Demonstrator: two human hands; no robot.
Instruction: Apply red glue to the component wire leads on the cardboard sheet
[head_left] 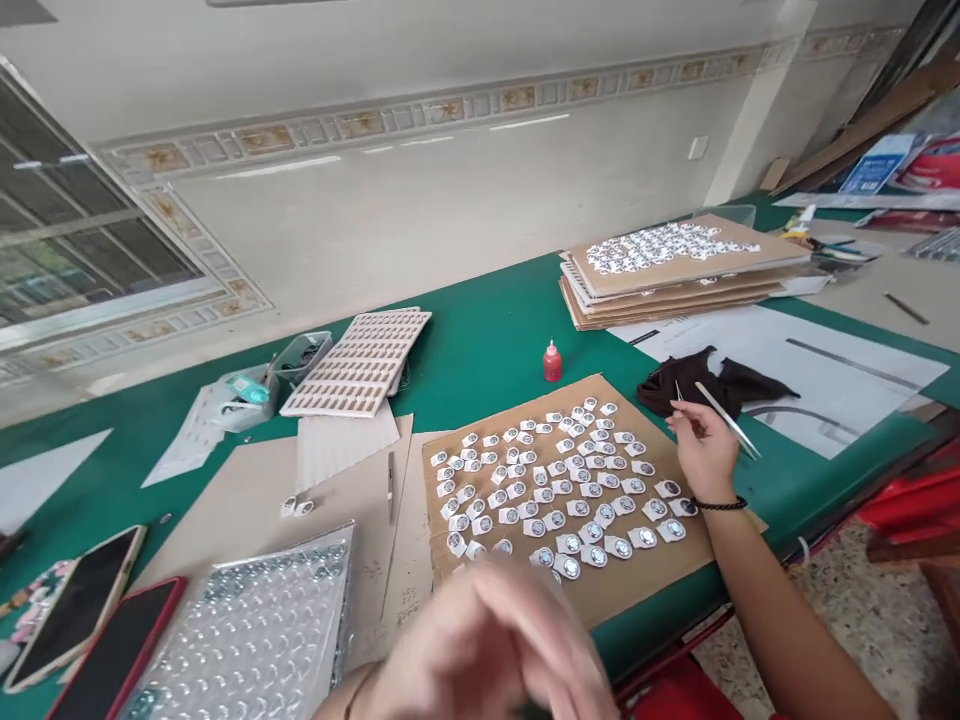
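ok so right hand [703, 452] is pinching a tiny thing [678, 401] by the black cloth [679, 378], thin tip pointing away. Tweezers [726, 419] alongside slant far-left to near-right. Left hand [491, 640] is blurry, half curled, can't tell if it's gripping anything

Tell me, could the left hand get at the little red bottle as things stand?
Probably, with some stretching: the red bottle stands uncovered on the green tabletop, but the left hand would have to pass over the cardboard and its small pieces.
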